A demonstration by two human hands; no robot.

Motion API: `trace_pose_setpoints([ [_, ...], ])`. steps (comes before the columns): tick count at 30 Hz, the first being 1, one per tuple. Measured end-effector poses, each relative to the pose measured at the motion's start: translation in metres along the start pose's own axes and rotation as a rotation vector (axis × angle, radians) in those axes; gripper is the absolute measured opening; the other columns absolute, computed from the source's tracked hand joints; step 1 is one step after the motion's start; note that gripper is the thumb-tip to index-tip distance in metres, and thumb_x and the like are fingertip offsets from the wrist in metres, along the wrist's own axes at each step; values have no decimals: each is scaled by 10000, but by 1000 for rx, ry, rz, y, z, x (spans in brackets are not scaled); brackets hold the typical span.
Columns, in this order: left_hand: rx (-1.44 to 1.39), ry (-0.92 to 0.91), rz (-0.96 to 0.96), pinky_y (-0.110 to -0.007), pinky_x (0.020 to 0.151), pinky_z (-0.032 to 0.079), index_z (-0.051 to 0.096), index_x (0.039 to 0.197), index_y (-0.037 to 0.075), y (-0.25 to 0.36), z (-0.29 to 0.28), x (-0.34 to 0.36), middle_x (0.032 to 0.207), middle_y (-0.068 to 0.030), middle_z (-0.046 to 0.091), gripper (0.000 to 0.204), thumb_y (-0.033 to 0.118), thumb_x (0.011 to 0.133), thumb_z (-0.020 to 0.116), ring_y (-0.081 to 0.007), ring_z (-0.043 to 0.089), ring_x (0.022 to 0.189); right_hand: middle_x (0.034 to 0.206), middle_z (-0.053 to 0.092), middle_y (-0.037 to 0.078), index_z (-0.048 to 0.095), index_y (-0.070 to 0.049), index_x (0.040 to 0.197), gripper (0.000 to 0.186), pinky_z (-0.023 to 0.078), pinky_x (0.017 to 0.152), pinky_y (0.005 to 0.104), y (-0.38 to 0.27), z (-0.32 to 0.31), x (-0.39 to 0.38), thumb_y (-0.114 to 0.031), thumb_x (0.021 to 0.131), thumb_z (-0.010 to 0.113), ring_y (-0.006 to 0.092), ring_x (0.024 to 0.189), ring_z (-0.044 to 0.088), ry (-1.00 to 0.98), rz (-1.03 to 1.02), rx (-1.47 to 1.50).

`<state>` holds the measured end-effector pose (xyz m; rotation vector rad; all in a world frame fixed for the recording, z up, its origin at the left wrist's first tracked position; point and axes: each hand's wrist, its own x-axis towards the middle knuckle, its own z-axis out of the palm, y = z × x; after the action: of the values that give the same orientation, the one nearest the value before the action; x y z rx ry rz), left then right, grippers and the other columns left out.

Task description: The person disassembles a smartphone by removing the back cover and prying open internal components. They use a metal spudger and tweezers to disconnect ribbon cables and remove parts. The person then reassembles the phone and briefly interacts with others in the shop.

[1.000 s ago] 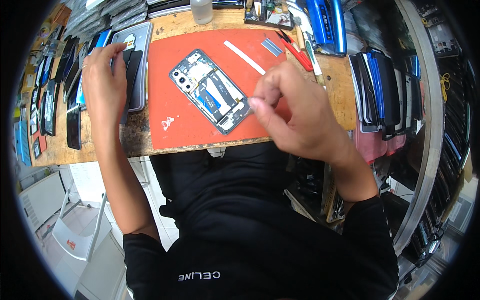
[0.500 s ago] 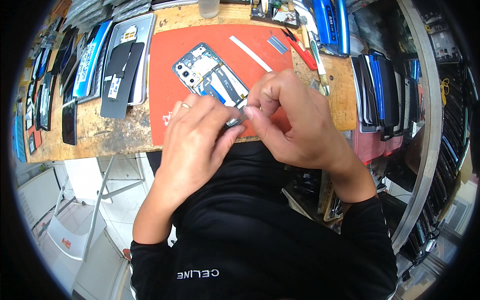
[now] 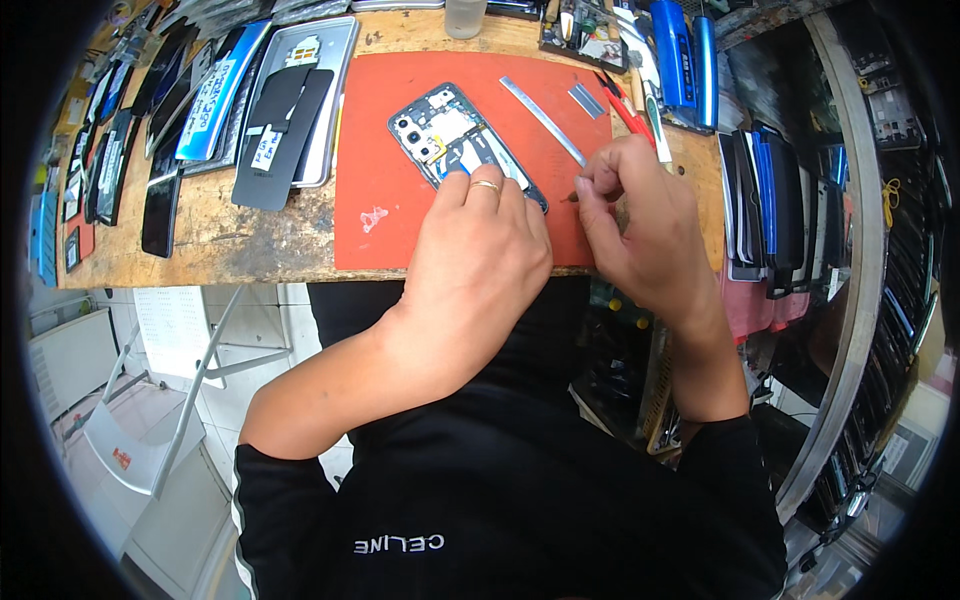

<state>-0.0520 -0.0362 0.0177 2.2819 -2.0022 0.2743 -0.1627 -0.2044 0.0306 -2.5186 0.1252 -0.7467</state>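
Observation:
An opened smartphone [image 3: 455, 125] lies slanted on an orange-red mat [image 3: 375, 190], its camera lenses and inner boards facing up. My left hand [image 3: 480, 240], with a ring on one finger, covers its lower end, fingers bent and together on it; my thumb is hidden. To the right of the phone, my right hand [image 3: 640, 215] is closed in a pinch above the mat. A small dark tip shows beside its fingertips, too small to name. A thin metal strip [image 3: 540, 118], like a narrow ruler, lies on the mat and reaches to the right hand's fingers.
A small grey piece [image 3: 587, 100] and red-handled tweezers [image 3: 628, 105] lie at the mat's right. Phone panels [image 3: 285, 135] and a tray [image 3: 345, 70] stand to the left. Further back are a parts box [image 3: 585, 50], a cup [image 3: 465, 18] and blue casings [image 3: 675, 55].
My hands have drawn apart: the right has moved rightward off the phone's lower end, while the left has slid right over it. The whole view has shifted somewhat.

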Motion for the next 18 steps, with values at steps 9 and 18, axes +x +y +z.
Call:
trace_pose_setpoints([
  [9, -199, 77, 7, -364, 830, 511, 678, 873, 63, -13, 4, -10, 889, -106, 655, 73, 113, 825, 701, -256, 630, 939, 860, 675, 100, 516, -20, 979, 255, 532, 695, 301, -11, 1, -5, 97, 944, 740, 164, 747, 658, 57, 73, 151],
  [18, -154, 26, 127, -409, 874, 533, 642, 966, 26, -19, 6, -1, 933, -125, 640, 128, 76, 849, 655, -307, 643, 992, 865, 680, 110, 497, -21, 973, 267, 528, 713, 290, -14, 0, -5, 106, 950, 731, 153, 767, 651, 62, 108, 119],
])
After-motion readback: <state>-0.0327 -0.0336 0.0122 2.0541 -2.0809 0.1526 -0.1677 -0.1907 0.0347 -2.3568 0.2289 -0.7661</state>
